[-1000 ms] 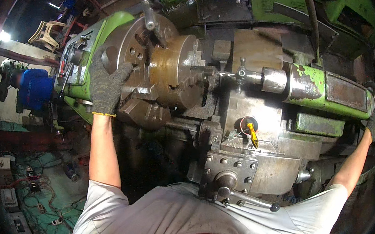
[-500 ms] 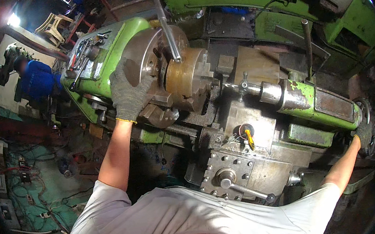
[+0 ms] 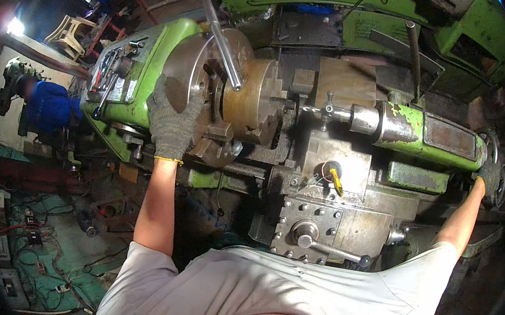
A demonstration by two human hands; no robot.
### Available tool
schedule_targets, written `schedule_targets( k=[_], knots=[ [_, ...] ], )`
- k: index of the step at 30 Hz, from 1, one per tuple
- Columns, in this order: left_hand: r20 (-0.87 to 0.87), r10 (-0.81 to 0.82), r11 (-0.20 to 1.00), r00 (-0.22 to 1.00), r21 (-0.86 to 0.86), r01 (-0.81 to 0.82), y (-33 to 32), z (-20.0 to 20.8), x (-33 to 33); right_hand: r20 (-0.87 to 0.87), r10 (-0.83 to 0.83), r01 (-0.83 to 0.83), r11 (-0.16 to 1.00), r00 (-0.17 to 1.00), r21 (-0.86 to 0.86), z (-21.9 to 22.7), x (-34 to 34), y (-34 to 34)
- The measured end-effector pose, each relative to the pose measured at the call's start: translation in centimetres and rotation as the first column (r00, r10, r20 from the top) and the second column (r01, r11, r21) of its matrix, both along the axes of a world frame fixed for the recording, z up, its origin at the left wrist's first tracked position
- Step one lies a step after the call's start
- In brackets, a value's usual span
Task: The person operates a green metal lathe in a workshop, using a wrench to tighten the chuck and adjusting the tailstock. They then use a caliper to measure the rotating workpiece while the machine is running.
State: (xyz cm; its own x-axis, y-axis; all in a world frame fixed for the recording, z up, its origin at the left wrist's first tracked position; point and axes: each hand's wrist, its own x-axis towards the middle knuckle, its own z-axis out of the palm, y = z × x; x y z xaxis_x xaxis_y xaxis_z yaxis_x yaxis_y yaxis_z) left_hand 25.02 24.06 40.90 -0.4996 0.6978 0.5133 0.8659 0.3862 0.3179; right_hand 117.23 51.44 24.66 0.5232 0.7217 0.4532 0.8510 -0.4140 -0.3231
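Observation:
My left hand [image 3: 174, 126], in a grey knit glove, is closed on the rim of the large lathe chuck [image 3: 191, 71], thumb on its near face and fingers over its edge. Against that chuck stands a smaller, brownish chuck [image 3: 252, 99] with stepped jaws. A bright metal bar [image 3: 222, 41] slants down to the top of the smaller chuck. Far to the right, my gloved right hand [image 3: 488, 177] is wrapped round the tailstock handwheel [image 3: 501, 190]; its fingers are partly hidden. The green tailstock [image 3: 406, 126] carries a drill bit [image 3: 312, 109] pointing at the smaller chuck.
A yellow-handled tool [image 3: 336, 182] lies on the carriage, behind the tool post lever [image 3: 336, 252]. Several tools rest on the green headstock [image 3: 123, 69]. An upright rod [image 3: 414, 57] rises behind the tailstock. Someone in blue [image 3: 49, 108] is at the far left; cables [image 3: 53, 252] cross the floor.
The bar's lower end has dropped slightly toward the smaller chuck. The lower jaw of the large chuck looks slightly turned. Both hands keep nearly the same places.

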Motion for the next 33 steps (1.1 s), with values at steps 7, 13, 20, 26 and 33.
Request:
schedule_targets(
  k=[7, 13, 20, 26, 33],
  knots=[
    [-0.077, -0.078, 0.994, 0.994, -0.083, 0.072, -1.7, -1.1, -1.6, -0.053, -0.007, 0.007, 1.0, 0.999, -0.01, -0.2, -0.7, -0.1],
    [-0.703, -0.596, 0.774, 0.389, -0.375, 0.51, 7.4, 10.7, 0.0, -0.05, -0.007, 0.005, 0.999, 0.999, -0.038, 0.0, -0.6, -0.5],
    [-0.423, -0.525, 0.83, 0.739, -0.447, 0.334, 11.2, 8.9, 0.9, -0.076, -0.003, -0.002, 0.998, 0.997, -0.057, 0.7, -0.6, -0.4],
    [-0.634, -0.35, 0.935, 0.69, -0.186, 0.303, 7.3, 8.6, 3.4, -0.123, 0.027, -0.031, 0.999, 0.992, -0.034, 0.8, -2.1, -0.1],
    [-0.557, -0.479, 0.872, 0.679, -0.215, 0.439, 9.2, 7.7, 1.0, -0.176, 0.065, -0.066, 0.998, 0.982, 0.004, 1.1, -3.3, -0.5]
  ],
)
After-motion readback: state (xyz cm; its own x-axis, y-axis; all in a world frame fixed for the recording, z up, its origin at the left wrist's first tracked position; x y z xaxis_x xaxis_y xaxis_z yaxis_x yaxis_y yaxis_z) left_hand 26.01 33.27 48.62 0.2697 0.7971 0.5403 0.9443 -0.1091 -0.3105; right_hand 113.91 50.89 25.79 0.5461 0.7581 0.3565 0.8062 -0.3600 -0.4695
